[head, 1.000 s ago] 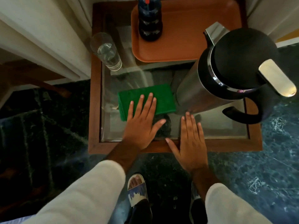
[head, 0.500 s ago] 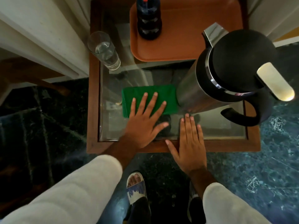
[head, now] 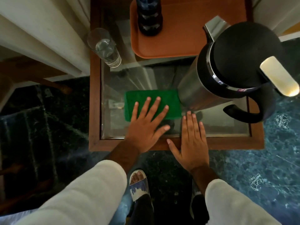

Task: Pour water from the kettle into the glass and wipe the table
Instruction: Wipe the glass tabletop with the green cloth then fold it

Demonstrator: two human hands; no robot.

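A folded green cloth [head: 139, 98] lies flat on the glass top of a small wood-framed table [head: 95, 111]. My left hand [head: 146, 125] presses flat on the cloth with fingers spread. Flat on the glass and the front frame lies my right hand [head: 192, 143], fingertips just short of the kettle. The steel kettle [head: 230, 69] with black lid and handle stands at the right. A clear glass [head: 105, 49] holding water stands at the table's far left corner.
An orange tray [head: 186, 33] at the back carries a dark bottle [head: 149, 15]. White furniture lies to the left of the table. Dark green marble floor surrounds it, and my sandalled feet [head: 139, 184] stand below the front edge.
My left hand has slid the green cloth to the right, up against the kettle's base. My right hand has stayed flat in place.
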